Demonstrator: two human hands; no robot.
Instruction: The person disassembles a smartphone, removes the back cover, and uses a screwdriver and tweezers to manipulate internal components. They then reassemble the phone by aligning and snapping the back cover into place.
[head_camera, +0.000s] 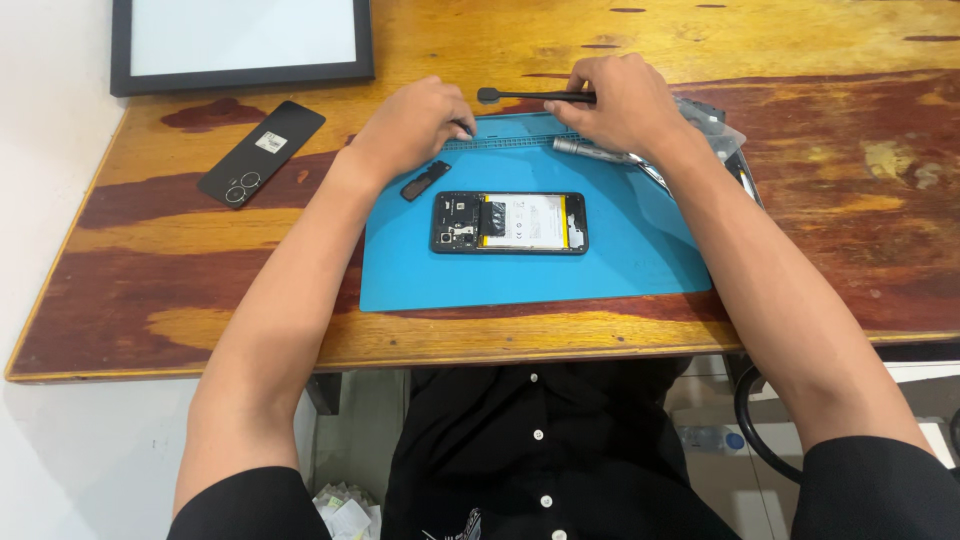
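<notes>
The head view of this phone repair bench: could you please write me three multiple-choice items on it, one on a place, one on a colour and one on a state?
1. Where does the removed back cover lie?
A. on the blue mat
B. on the bare wood left of the mat
C. on the framed panel

2. What colour is the mat?
A. blue
B. green
C. grey

3. In what state is the phone?
A. closed, screen up
B. open, with its insides showing
C. standing on its edge

Answers:
1 B, the black cover rests on the table, clear of the mat.
2 A, the mat under the phone is plainly blue.
3 B, the battery and boards show inside the frame.

The right hand holds a black tool; the left hand rests at the mat's far edge.
</notes>
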